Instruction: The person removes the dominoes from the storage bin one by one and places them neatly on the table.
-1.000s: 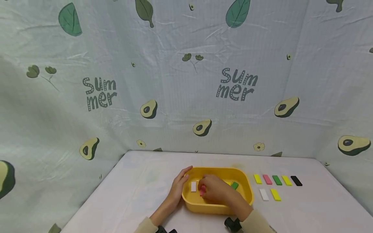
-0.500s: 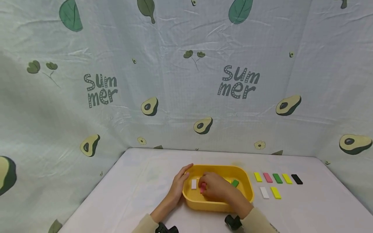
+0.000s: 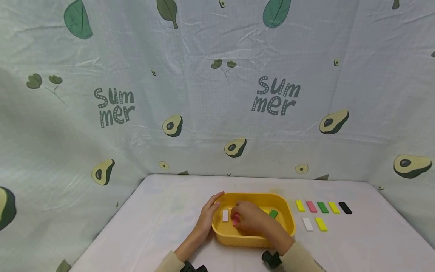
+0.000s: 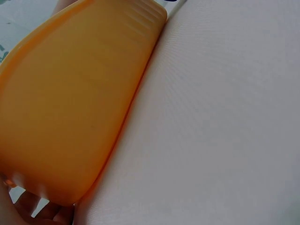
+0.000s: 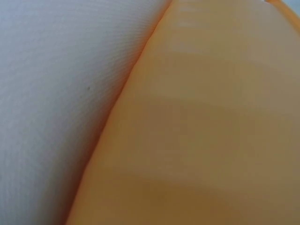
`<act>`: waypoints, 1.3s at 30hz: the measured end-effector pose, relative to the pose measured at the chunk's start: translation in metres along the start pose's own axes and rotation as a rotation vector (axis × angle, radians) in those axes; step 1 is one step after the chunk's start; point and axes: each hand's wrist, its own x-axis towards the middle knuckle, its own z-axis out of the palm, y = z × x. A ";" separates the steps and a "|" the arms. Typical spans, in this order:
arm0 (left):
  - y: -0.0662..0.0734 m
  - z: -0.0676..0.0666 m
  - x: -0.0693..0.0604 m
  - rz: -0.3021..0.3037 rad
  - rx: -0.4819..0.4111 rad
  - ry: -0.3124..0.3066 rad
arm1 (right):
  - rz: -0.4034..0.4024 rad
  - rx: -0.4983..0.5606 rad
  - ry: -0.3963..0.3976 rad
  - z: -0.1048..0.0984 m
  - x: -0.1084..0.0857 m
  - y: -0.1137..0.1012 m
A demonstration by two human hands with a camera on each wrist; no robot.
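Note:
A yellow tray (image 3: 251, 241) stands on the table, its outer wall (image 4: 75, 98) filling much of the left wrist view and also the right wrist view (image 5: 211, 122). The left hand (image 3: 205, 219) lies along the tray's left end, fingers fairly straight against the rim; its fingers (image 4: 35, 206) touch the tray's corner. Inside the tray, the right hand (image 3: 251, 219) pinches a pink block (image 3: 236, 220), partly covered by the fingers. A white block (image 3: 225, 215) lies left of it, a green block (image 3: 273, 214) to the right, with a bit of yellow beside the green one.
Right of the tray, a back row on the white table (image 3: 163, 211) holds yellow (image 3: 300, 206), pink (image 3: 311, 206), green (image 3: 323, 207), yellow (image 3: 334, 207) and black (image 3: 345, 208) blocks. In front lie a white (image 3: 307, 224) and a yellow one (image 3: 321, 224). A printed curtain (image 3: 204, 94) hangs behind.
The head view has shifted slightly. Both hands keep nearly the same places, and the right fingers have moved only a little around the pink block.

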 end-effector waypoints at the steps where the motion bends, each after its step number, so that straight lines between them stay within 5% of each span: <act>1: 0.000 0.000 -0.001 0.000 0.002 0.000 | 0.002 0.002 -0.002 0.001 0.000 0.000; 25: -0.003 0.000 -0.001 0.005 -0.005 -0.005 | 0.001 -0.007 0.004 0.000 -0.003 -0.001; 39: -0.002 0.001 -0.002 -0.008 -0.002 -0.013 | -0.004 0.050 0.024 -0.017 -0.007 -0.003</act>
